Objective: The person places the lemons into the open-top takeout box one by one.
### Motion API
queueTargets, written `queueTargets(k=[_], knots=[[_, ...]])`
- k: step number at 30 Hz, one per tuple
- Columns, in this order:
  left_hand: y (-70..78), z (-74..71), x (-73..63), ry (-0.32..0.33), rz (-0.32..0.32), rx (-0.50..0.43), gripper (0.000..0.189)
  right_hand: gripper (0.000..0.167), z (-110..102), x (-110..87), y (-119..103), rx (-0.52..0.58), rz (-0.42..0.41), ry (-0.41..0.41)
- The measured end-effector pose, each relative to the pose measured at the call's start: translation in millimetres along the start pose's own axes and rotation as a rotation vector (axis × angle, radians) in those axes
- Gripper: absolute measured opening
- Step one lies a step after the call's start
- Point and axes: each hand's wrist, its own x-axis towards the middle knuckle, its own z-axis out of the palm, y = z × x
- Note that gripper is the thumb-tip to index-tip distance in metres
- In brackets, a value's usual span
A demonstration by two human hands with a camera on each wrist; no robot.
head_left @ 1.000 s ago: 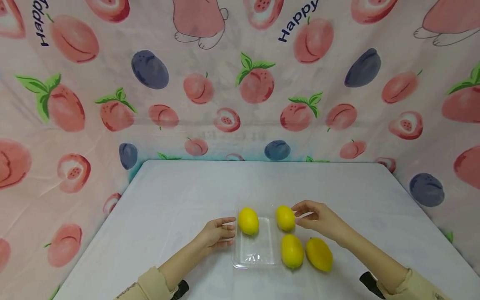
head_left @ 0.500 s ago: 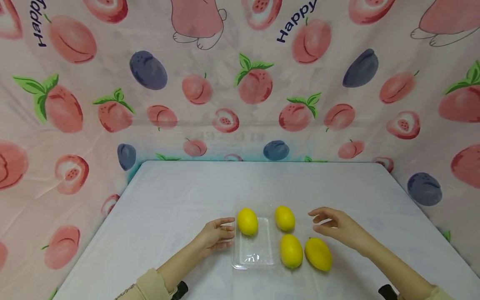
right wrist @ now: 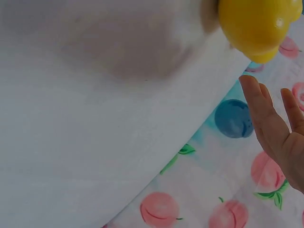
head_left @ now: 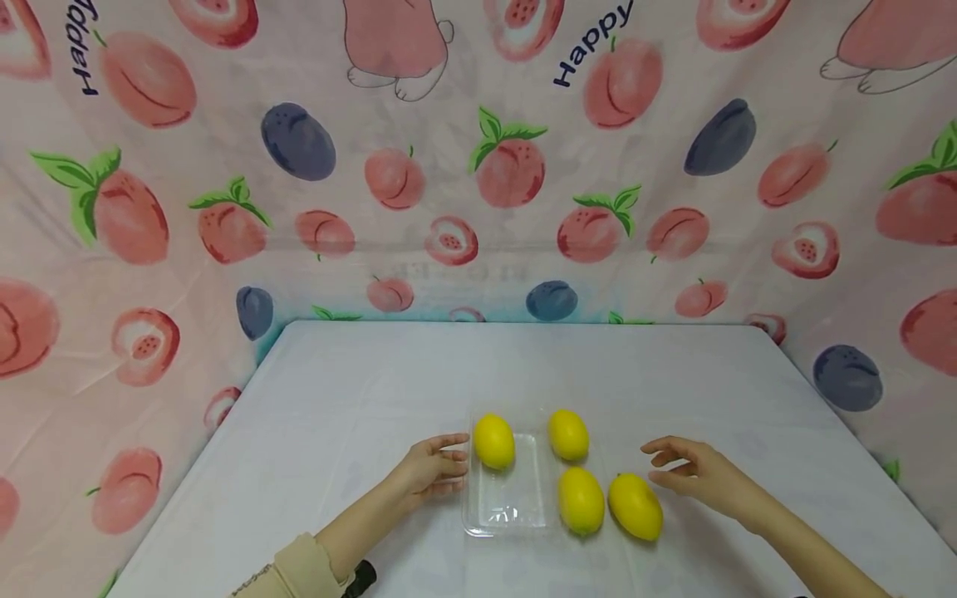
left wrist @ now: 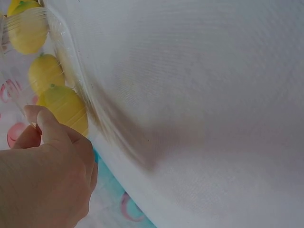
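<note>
In the head view a clear plastic container holds one yellow lemon in its back left part. Three more lemons sit along its right side: a back lemon, a front lemon and a rightmost lemon. My left hand touches the container's left side, its fingers spread loosely along the wall. The left wrist view shows that hand right at the clear wall, lemons visible through it. My right hand is raised right of the lemons, holding nothing, fingers relaxed and thumb apart.
A white cloth covers the table. Behind and beside it hangs a fruit-patterned curtain. A dark strap end shows under the left sleeve.
My right hand has moved away from the back lemon, to the right and toward me. The left hand, the container and the lemons stay where they were.
</note>
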Motion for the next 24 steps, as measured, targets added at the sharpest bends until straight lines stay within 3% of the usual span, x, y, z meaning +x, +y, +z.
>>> queueTargets(k=[6,14,24], knots=[[0.1,1.4,-2.6,0.004,-0.003,-0.002,0.048,0.045,2,-3.9,12,0.035,0.032,-0.013],[0.5,0.6,-3.1,0.013,-0.004,-0.011,0.049,0.052,13,-1.9,17,0.182,0.147,-0.080],[0.2,-0.5,-2.4,0.026,-0.009,-0.010,0.049,0.056,21,1.0,17,0.198,0.177,-0.091]])
